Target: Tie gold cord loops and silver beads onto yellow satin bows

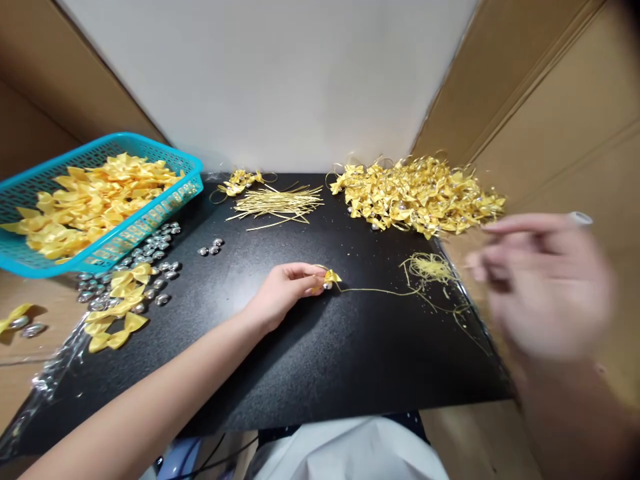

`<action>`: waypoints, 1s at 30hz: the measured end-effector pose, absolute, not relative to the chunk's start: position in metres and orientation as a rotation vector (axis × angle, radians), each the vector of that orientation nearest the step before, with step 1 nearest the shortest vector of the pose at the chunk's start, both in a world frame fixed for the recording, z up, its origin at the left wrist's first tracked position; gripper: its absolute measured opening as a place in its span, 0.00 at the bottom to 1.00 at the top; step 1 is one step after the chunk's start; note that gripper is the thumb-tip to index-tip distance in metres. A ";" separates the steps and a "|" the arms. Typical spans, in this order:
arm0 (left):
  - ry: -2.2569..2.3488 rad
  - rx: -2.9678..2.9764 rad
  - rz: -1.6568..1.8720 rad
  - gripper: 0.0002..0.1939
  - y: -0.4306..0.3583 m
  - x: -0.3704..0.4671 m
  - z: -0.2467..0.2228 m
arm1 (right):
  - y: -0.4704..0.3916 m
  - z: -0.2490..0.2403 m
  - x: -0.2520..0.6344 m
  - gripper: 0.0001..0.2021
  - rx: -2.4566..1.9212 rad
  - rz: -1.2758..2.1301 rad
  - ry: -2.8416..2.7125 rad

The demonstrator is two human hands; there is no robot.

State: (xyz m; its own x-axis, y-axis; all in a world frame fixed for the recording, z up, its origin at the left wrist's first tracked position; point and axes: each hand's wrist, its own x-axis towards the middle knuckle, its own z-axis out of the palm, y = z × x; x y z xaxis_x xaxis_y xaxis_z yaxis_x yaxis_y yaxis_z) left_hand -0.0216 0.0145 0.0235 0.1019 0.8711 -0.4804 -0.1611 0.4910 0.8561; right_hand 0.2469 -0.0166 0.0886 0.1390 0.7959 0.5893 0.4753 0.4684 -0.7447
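Observation:
Near the middle of the black table, my left hand point(287, 288) pinches a small yellow bow point(332, 276) with a silver bell at its underside. A thin gold thread point(375, 290) runs right from the bow to a tangled coil of thread point(431, 267). My right hand point(545, 287) is raised beyond the table's right edge, blurred by motion, with fingers bent together; whether it holds anything cannot be made out. A pale ring-like item point(580, 218) shows at one of its fingers.
A turquoise basket point(145, 223) of yellow bows stands at the left, with silver bells point(155, 247) and loose bows point(117, 339) beside it. Gold ties point(280, 202) lie at the back, near a big pile of finished-looking bows point(415, 197). Cardboard walls flank the table point(310, 373).

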 end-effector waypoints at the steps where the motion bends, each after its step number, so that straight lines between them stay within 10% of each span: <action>1: 1.224 0.709 0.871 0.14 0.016 -0.020 0.022 | -0.008 0.087 0.225 0.07 -1.180 0.475 -1.573; 9: 1.120 0.718 0.918 0.18 0.011 -0.019 0.014 | 0.004 0.013 0.156 0.04 -1.131 1.211 -1.646; 30: 1.318 0.936 0.978 0.09 -0.003 -0.016 0.014 | -0.008 0.006 0.155 0.05 -1.194 0.687 -1.926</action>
State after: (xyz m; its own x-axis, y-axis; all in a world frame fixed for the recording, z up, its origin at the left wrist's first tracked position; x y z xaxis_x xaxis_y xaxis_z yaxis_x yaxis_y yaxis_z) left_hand -0.0160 -0.0026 0.0142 0.0089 0.9454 -0.3258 -0.0379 0.3259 0.9447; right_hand 0.1548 -0.0076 0.0057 -0.2789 0.9063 0.3174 0.5012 0.4193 -0.7570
